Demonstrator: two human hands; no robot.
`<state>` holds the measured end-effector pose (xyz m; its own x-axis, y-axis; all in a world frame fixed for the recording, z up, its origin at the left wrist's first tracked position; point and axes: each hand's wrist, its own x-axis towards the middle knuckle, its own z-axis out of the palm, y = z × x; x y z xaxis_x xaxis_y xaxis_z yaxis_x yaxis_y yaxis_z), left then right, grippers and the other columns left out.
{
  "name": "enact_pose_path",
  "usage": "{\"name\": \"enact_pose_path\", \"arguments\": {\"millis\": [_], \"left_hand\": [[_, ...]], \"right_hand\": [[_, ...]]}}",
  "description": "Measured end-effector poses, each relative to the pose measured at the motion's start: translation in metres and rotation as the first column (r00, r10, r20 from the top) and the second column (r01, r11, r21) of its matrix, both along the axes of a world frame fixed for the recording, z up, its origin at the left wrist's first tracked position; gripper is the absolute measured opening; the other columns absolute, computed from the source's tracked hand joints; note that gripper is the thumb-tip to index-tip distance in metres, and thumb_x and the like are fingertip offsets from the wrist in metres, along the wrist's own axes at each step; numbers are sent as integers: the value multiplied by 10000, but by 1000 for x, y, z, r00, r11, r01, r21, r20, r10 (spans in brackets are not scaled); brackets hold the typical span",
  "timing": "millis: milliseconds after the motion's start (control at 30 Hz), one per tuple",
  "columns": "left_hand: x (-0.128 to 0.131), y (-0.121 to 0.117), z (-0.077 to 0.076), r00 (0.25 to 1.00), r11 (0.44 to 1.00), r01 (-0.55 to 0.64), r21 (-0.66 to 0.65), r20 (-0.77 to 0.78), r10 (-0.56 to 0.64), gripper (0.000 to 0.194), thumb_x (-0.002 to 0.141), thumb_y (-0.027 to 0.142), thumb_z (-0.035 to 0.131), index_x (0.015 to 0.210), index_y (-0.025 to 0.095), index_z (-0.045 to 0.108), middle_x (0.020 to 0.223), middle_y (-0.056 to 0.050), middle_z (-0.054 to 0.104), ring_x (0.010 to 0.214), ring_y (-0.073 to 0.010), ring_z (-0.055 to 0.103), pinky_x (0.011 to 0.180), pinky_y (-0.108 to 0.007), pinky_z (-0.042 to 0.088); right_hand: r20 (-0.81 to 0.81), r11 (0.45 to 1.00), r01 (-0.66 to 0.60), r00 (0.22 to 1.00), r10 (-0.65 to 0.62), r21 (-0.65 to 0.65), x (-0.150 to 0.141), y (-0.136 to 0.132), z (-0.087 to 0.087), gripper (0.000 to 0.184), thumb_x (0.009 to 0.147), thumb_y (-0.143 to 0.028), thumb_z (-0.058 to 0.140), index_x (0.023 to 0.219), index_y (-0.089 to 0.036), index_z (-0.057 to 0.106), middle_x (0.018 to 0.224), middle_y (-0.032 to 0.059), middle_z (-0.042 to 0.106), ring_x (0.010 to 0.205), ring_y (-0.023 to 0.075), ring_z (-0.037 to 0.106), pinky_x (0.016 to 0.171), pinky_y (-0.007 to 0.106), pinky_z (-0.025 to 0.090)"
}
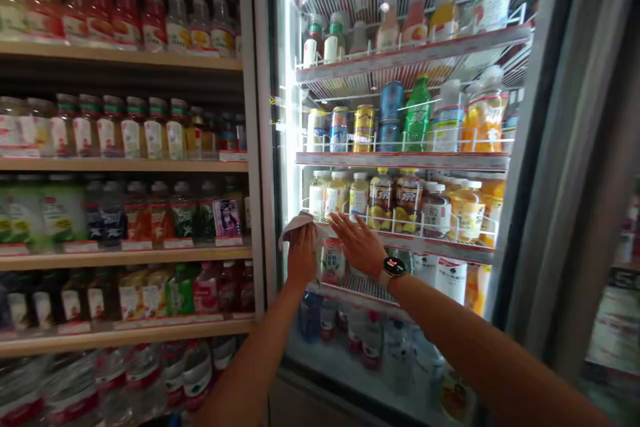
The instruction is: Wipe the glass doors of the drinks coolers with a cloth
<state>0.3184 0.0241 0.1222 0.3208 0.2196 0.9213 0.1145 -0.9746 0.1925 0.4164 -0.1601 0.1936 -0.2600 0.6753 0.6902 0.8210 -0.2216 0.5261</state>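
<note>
Cloth (299, 227): pale grey. Wooden shelf (120, 60): honey tan. Fridge shelf edge (400, 160): white, red stripe. Watch (395, 268): black face, red display. Bottle (417, 113): green. Can (364, 128): gold.

To the left, wooden shelves (120, 60) carry rows of bottled juice (123, 137), with red-edged price tags (77, 247) along their fronts and large water bottles (70, 387) at the bottom. To the right, a cooler shelf (400, 159) holds cans (364, 128) and a green bottle (417, 113), near the open door's frame (530, 167).

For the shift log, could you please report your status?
Left hand gripping white cloth at fridge door. Right hand open alongside. Bottled drinks behind glass.
</note>
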Motion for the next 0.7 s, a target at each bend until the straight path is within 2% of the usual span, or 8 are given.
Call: {"name": "enact_pose_path", "arguments": {"millis": [133, 233, 300, 400, 467, 567, 667, 700], "left_hand": [[-7, 17, -22, 982, 984, -41, -171, 174, 71, 576, 935, 249, 413, 1479, 85, 321, 1565, -203, 284, 1475, -334, 178, 1203, -534, 143], [4, 15, -26, 954, 960, -82, -266, 256, 153, 617, 936, 322, 454, 1494, 113, 292, 1613, -190, 128, 1491, -349, 4, 1195, -586, 79], [12, 7, -25, 946, 954, -56, -294, 291, 145, 585, 937, 301, 439, 1485, 134, 321, 1610, -174, 161, 1497, -327, 8, 1195, -596, 78], [11, -15, -24, 965, 966, 76, -248, 263, -8, 530, 916, 221, 409, 1445, 199, 411, 1588, -104, 277, 1494, -274, 144, 1208, -554, 151], [0, -30, -23, 960, 945, 195, -262, 249, -129, 520, 900, 200, 406, 1416, 242, 457, 1529, -62, 404, 1444, -238, 312, 1187, -484, 279], [-24, -40, -16, 922, 851, 323, -415, 343, -182, 431, 930, 277, 394, 1330, 236, 549, 1280, -59, 648, 1226, -216, 576, 1038, -393, 475], [-47, -24, 0, 905, 737, 375, -563, 395, -159, 383, 913, 434, 483, 1155, 190, 651, 1056, -70, 733, 1013, -230, 679, 894, -353, 544], [-53, -14, 7, 913, 716, 367, -593, 378, -155, 379, 886, 466, 527, 1089, 180, 674, 998, -71, 741, 958, -234, 693, 860, -350, 552]], "right_hand": [[-6, 999, -33, 999, 33, 24, 7, 6, -14, 695, 957, -193, 400, 1553, -165, 44, 1607, 92, 196, 1482, 261, 202, 1213, 529, 156], [-61, 997, -68, 996, 70, 30, 7, 7, -16, 716, 958, -192, 402, 1552, -194, 3, 1609, 77, 185, 1484, 260, 193, 1219, 527, 142], [-89, 997, -73, 993, 75, 27, 6, 8, -16, 722, 955, -188, 401, 1552, -206, -6, 1612, 67, 172, 1485, 261, 188, 1221, 526, 139], [-84, 997, -68, 994, 70, 28, 5, 8, -16, 728, 957, -195, 404, 1549, -206, -21, 1613, 64, 170, 1484, 263, 191, 1221, 526, 144], [-73, 997, -65, 995, 67, 30, 6, 7, -16, 732, 961, -201, 405, 1546, -204, -35, 1613, 66, 167, 1486, 263, 183, 1221, 527, 146], [-56, 998, -51, 997, 52, 21, 7, 7, -16, 721, 971, -205, 390, 1545, -198, -47, 1613, 74, 158, 1491, 261, 160, 1222, 533, 133], [-46, 999, -31, 998, 31, 9, 7, 6, -16, 707, 975, -201, 374, 1547, -184, -41, 1614, 82, 147, 1494, 261, 142, 1225, 538, 113], [-50, 1000, -28, 998, 28, 7, 7, 6, -16, 706, 973, -200, 373, 1548, -183, -36, 1615, 82, 143, 1494, 263, 142, 1225, 542, 111]]}}
